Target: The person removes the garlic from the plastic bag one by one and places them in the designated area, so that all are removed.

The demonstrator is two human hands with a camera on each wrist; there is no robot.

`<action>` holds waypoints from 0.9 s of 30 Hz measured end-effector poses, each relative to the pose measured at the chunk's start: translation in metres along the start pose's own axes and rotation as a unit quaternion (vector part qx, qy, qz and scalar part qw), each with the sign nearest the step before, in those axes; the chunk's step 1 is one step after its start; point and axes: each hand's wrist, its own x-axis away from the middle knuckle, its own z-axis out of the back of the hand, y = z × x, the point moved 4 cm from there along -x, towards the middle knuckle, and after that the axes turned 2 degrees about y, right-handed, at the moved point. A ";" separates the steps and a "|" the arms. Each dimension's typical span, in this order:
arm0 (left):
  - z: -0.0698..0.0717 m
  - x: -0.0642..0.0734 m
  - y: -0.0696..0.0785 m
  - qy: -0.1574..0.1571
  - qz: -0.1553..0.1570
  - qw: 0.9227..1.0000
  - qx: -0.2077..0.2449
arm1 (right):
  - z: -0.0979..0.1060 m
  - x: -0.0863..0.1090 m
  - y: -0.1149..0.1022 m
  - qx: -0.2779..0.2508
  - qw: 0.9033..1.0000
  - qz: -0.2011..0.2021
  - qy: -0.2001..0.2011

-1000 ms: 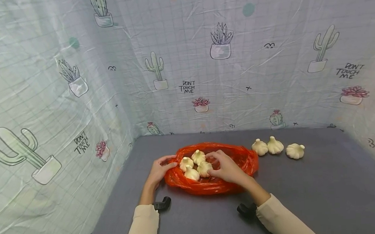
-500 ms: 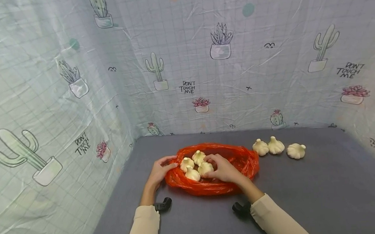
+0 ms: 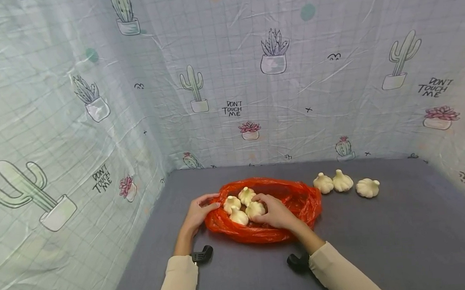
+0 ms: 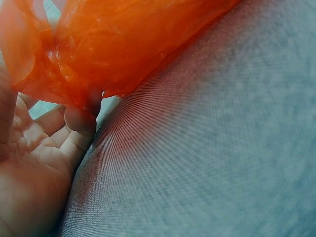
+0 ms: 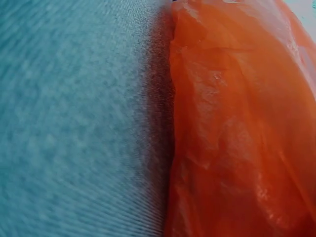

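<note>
Right forearm [image 3: 307,236] has shifted toward the table's [image 3: 403,241] left edge; right hand [image 3: 274,210] grips 1 garlic bulb [image 3: 254,211] inside the red bag [image 3: 257,235], left hand [image 3: 196,214] holds its rim.

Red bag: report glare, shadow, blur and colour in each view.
Head: bag red, small glints, garlic bulbs inside fairly clear; left wrist: bag orange, reddish tint on the table beside it, weave blurred toward the right; right wrist: pale highlights on the bag, dark shadow along its edge, table blurred at upper left.

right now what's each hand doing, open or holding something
Left hand: closed, holding the left edge of the red bag.
Right hand: closed around a garlic bulb in the bag.
</note>
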 end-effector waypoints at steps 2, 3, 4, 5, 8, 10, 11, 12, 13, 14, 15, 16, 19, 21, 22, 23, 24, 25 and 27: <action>0.000 0.000 0.000 0.000 0.000 1.000 0.001 | 0.001 0.000 0.000 -0.005 1.000 0.006 0.000; 0.000 0.000 0.000 0.000 0.001 1.000 0.002 | 0.001 0.000 0.000 -0.007 1.000 0.010 -0.001; 0.000 0.000 0.000 0.000 0.001 1.000 0.001 | 0.002 0.000 -0.001 -0.008 1.000 0.012 -0.001; 0.000 -0.001 0.000 0.000 0.002 1.000 0.001 | 0.003 0.000 -0.001 -0.010 1.000 0.014 -0.002; 0.001 -0.001 0.000 -0.001 0.001 1.000 -0.001 | 0.007 -0.001 -0.002 -0.016 1.000 0.017 -0.001; 0.001 -0.002 0.000 -0.002 -0.001 1.000 -0.002 | 0.011 -0.001 -0.003 -0.020 1.000 0.017 0.000; 0.001 -0.002 0.000 -0.002 -0.002 1.000 -0.002 | 0.012 -0.001 -0.003 -0.025 1.000 0.018 0.000; 0.001 -0.002 0.000 -0.002 -0.003 1.000 -0.001 | 0.014 -0.001 -0.004 -0.029 0.999 0.019 -0.001; 0.001 -0.002 0.000 -0.001 -0.004 1.000 -0.001 | 0.016 -0.001 -0.005 -0.032 0.999 0.020 -0.001; 0.001 -0.002 0.000 -0.001 -0.003 1.000 -0.001 | 0.018 -0.001 -0.005 -0.036 0.999 0.020 -0.002; 0.001 -0.002 0.000 -0.001 -0.003 1.000 0.000 | 0.019 -0.001 -0.006 -0.040 0.999 0.020 -0.002; 0.000 -0.002 0.000 -0.001 -0.003 1.000 0.000 | 0.021 -0.001 -0.006 -0.046 0.999 0.020 -0.003; 0.000 -0.001 0.000 0.000 -0.002 1.000 0.000 | 0.027 0.000 -0.007 -0.052 0.998 0.019 0.000; 0.001 -0.001 0.001 0.000 -0.002 1.000 0.001 | 0.031 0.001 -0.007 -0.057 0.998 0.017 0.003; 0.001 -0.001 0.001 -0.001 -0.001 1.000 0.000 | 0.033 0.001 -0.007 -0.060 0.998 0.015 0.003; 0.001 -0.001 0.000 -0.001 -0.001 1.000 0.000 | 0.035 0.001 -0.007 -0.060 0.998 0.013 0.005; 0.000 -0.001 0.000 -0.001 0.000 1.000 -0.001 | 0.036 0.002 -0.007 -0.061 0.998 0.010 0.006; 0.000 0.000 0.000 -0.001 -0.001 1.000 -0.002 | 0.038 0.002 -0.007 -0.063 0.998 0.007 0.008; 0.000 -0.001 -0.001 -0.001 -0.002 1.000 -0.002 | 0.041 0.002 -0.006 -0.065 0.998 0.002 0.010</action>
